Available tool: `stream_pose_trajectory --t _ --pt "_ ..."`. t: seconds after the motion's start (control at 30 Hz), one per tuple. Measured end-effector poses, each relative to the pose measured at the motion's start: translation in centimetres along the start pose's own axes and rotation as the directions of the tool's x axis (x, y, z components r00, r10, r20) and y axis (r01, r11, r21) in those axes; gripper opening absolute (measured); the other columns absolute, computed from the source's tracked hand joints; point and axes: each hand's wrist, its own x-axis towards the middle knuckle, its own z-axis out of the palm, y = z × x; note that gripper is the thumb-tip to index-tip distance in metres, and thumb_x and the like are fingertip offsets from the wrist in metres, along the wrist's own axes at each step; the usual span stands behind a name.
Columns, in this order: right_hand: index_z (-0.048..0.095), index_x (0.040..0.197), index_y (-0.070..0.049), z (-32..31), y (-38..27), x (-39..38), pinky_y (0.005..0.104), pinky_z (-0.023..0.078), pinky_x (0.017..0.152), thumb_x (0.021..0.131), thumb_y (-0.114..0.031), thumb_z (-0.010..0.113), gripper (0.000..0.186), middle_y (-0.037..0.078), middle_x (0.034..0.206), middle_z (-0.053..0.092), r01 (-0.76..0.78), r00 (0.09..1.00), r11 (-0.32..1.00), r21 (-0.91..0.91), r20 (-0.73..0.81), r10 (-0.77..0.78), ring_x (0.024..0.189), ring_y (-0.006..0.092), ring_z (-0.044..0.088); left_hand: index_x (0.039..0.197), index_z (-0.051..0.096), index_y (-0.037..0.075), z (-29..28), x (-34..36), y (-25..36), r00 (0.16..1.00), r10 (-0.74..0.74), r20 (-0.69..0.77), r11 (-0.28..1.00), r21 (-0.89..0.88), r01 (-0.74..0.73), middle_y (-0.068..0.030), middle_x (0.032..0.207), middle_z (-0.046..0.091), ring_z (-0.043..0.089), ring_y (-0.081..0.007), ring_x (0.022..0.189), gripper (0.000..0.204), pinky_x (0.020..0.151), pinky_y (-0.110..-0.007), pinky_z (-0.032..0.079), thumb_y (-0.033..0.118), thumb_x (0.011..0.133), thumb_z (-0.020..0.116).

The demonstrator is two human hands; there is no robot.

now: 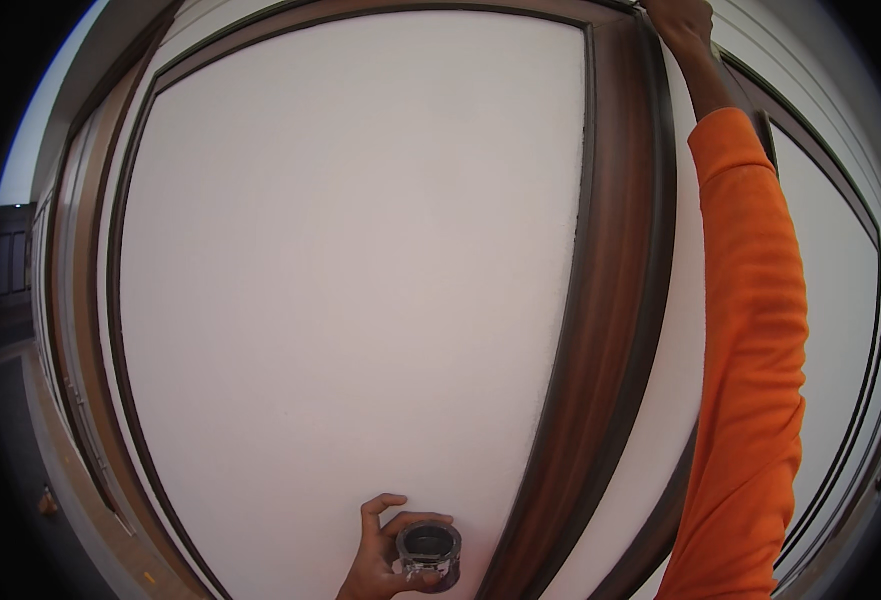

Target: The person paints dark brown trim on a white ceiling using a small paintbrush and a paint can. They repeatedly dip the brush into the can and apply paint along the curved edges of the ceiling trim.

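Observation:
At the lower edge my left hand (376,555) is closed around a small round cup (451,570). The cup looks clear-walled, with dark stuff inside and smears on its rim and side. My left index finger stands crooked away from it. On the right, my right arm in an orange sleeve reaches far up. My right hand (683,22) is closed at the top edge, beside the upper end of a brown wooden strip (606,270) with black borders. What its fingers hold, if anything, is hidden.
A large white panel (351,260) framed by dark trim fills the middle. Another white panel (826,240) with dark edging lies behind my right arm. Past the left trim show a paved ground (21,430), a dark building front (13,255) and a strip of sky.

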Motion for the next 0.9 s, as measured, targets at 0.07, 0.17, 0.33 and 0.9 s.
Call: stream_pose_trajectory --t 0.07,0.17,0.33,0.9 --pt "0.074 0.096 0.002 0.1 0.0 0.0 0.0435 0.057 0.082 0.089 -0.027 0.07 0.03 0.019 0.091 0.075 0.076 0.995 0.997 0.029 -0.065 -0.074 0.086 0.0314 0.073 0.126 0.061 0.001 0.0 0.2 -1.3 0.998 0.048 -0.032 0.999 0.021 -0.047 -0.0098 0.1 0.069 0.064 -0.0238 0.086 0.06 0.076 -0.047 0.058 0.053 0.109 0.036" --pt "0.074 0.096 0.002 0.3 -0.3 0.0 0.0418 0.057 0.082 0.089 -0.027 0.07 0.03 0.019 0.09 0.076 0.031 1.0 0.985 0.17 0.001 -0.031 0.087 0.0298 0.073 0.126 0.061 0.0 -0.2 0.2 -1.5 0.997 -0.043 -0.06 0.978 -0.206 0.03 -0.0107 0.103 0.069 0.065 -0.0257 0.087 0.065 0.076 -0.048 0.058 0.057 0.109 0.033" --pt "0.073 0.1 0.003 0.3 -0.7 -0.2 0.0409 0.057 0.083 0.091 -0.025 0.068 0.029 0.017 0.089 0.075 0.023 0.999 0.998 0.054 -0.039 -0.021 0.087 0.0292 0.073 0.131 0.047 0.005 -0.3 -0.5 1.9 0.998 -0.044 0.042 0.995 -0.092 0.048 -0.0155 0.113 0.066 0.063 -0.0279 0.1 0.052 0.088 -0.048 0.054 0.044 0.096 0.053" --pt "0.073 0.091 0.002 -0.7 0.4 -0.1 0.0357 0.058 0.076 0.09 -0.026 0.069 0.029 0.019 0.086 0.075 0.087 0.978 0.996 0.019 -0.194 -0.082 0.082 0.0252 0.074 0.144 0.028 0.008 1.4 -0.8 4.9 0.997 0.07 0.018 0.996 -0.057 -0.068 -0.0198 0.132 0.061 0.062 -0.0267 0.119 0.105 0.105 -0.041 0.05 0.032 0.068 0.095"
